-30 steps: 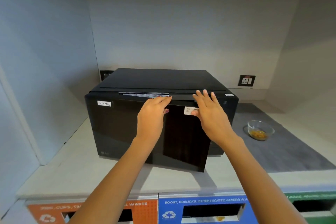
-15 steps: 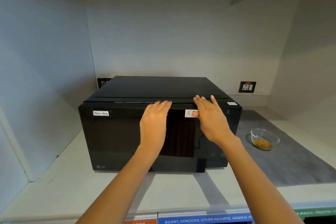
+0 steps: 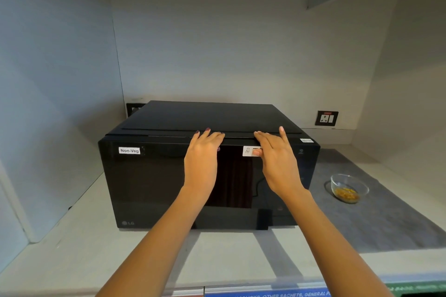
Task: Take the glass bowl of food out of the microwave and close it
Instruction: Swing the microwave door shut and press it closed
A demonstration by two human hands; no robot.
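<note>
Now your left hand [image 3: 201,159] and right hand [image 3: 277,159] lie flat, grasping nothing, on the microwave [image 3: 169,176] door's top edge at centre frame. The glass bowl [image 3: 349,187] sits lower right on the mat [image 3: 386,219]; it likely handles as smooth, breakable, best cupped by its sides.

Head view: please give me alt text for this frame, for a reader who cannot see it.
Both hands, left hand and right hand, press flat against the top edge of a black microwave's door. A glass bowl of yellow food sits on a grey mat to its right.
</note>
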